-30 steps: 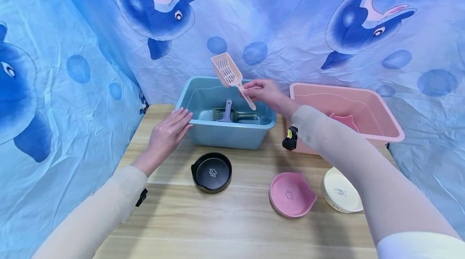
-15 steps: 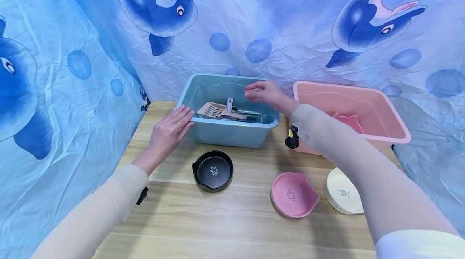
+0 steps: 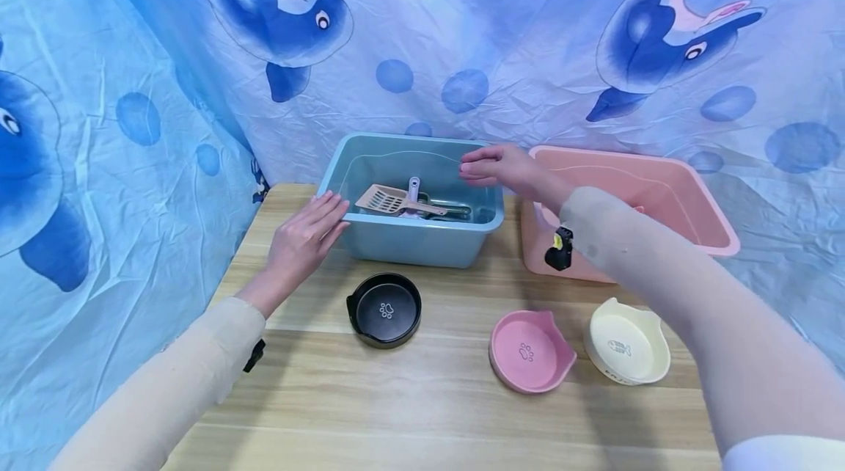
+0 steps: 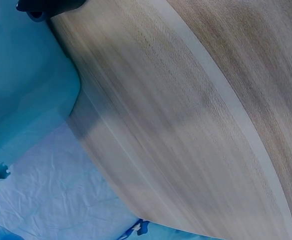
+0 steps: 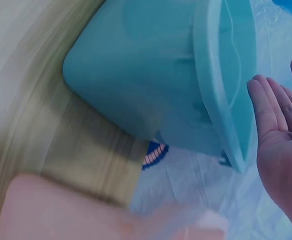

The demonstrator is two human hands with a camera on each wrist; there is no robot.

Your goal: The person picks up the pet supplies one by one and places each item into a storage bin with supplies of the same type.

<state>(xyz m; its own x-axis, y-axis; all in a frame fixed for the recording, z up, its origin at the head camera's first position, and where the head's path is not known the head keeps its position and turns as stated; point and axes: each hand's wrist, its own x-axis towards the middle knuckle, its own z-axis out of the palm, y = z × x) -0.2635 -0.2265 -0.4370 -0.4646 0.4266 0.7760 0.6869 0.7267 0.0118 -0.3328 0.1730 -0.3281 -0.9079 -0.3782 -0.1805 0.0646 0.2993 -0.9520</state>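
you have two tubs, three bowls on one table, three scoops in one tub, your two hands, three printed whales.

I read this as a staged, curtained-off booth: wrinkled dolphin-print cloth on two sides of a wood-grain table, paw-print bowls, plastic tubs. Room beyond hidden from my feed.

Blk bowl, pink bowl: paw; cream bowl: fish, illeg. txt.
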